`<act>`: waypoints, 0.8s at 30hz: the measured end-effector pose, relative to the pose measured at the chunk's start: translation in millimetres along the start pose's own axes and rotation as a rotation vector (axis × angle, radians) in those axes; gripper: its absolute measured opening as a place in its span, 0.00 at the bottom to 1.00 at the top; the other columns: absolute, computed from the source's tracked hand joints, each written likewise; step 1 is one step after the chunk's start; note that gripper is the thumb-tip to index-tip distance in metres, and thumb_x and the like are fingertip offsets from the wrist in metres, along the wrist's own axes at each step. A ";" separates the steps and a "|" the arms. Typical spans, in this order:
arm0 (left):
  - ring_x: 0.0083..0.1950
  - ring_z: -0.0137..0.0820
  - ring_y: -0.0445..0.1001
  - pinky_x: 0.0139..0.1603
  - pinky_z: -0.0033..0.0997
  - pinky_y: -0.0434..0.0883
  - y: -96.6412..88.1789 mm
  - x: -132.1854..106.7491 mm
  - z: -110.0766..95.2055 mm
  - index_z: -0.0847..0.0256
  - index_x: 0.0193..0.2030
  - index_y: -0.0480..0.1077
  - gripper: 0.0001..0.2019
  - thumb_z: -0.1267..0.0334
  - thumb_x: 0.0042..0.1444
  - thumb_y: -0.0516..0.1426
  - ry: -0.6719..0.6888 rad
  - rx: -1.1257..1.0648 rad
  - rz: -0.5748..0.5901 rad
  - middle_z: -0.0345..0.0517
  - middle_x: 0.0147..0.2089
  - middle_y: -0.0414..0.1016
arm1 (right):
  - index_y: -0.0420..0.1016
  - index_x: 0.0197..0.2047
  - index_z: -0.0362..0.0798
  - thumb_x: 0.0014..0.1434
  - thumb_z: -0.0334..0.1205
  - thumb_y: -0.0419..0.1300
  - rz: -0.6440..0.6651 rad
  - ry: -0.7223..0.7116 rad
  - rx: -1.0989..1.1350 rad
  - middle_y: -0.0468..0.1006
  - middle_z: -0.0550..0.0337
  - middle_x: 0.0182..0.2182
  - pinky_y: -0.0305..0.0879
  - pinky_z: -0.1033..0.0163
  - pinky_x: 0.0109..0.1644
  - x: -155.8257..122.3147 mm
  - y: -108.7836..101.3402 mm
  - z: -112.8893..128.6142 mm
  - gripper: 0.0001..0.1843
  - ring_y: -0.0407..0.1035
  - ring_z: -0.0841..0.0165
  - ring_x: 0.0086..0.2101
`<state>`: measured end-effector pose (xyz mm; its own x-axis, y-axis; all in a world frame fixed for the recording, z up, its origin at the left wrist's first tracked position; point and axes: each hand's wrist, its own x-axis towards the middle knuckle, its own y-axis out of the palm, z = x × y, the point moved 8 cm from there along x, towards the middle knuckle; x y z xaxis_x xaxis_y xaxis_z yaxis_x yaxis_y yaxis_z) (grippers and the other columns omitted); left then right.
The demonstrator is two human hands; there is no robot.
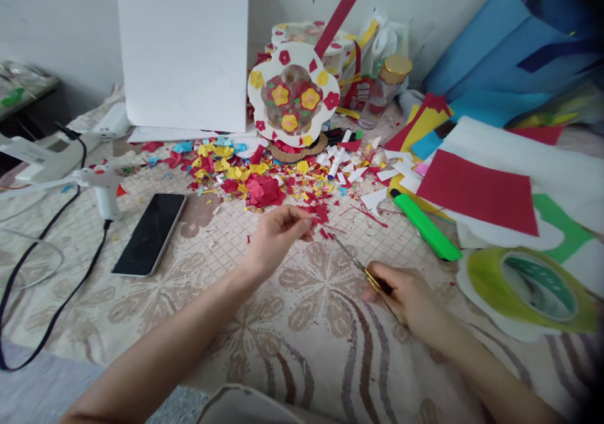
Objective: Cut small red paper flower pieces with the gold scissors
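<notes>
My left hand (278, 232) reaches forward with its fingers pinched together at small red paper scraps (317, 213) on the patterned cloth (311, 323). My right hand (408, 298) is closed around the gold handles of small scissors (353, 262), whose thin blades point up and left toward those scraps. Behind the scraps lies a heap of red, yellow and blue paper cuttings (250, 182). A white round paper craft with red and yellow flowers (292, 97) stands upright behind the heap.
A black phone (151, 232) lies left of my left hand. A white glue gun (101, 185) with a black cord sits at far left. A green marker (427, 229), red sheet (479, 191), green tape roll (535, 282) and blue sheets (495, 65) fill the right. A white board (184, 46) stands behind.
</notes>
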<state>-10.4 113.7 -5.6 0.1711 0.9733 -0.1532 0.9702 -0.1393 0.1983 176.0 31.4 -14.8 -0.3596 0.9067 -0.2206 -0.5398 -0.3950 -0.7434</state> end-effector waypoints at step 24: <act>0.30 0.22 0.72 0.36 0.24 0.69 23.4 -15.5 30.0 0.65 0.34 0.71 0.09 0.64 0.48 0.64 -0.331 -0.287 0.113 0.39 0.29 0.71 | 0.66 0.30 0.50 0.57 0.49 0.55 -0.297 0.219 -0.524 0.74 0.59 0.23 0.52 0.63 0.25 2.2 -32.8 -20.3 0.11 0.68 0.63 0.24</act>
<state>14.8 89.9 -27.6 0.3641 0.8374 -0.4076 0.8636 -0.1397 0.4845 208.4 49.3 -3.7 -0.0582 0.9975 -0.0403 -0.1288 -0.0476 -0.9905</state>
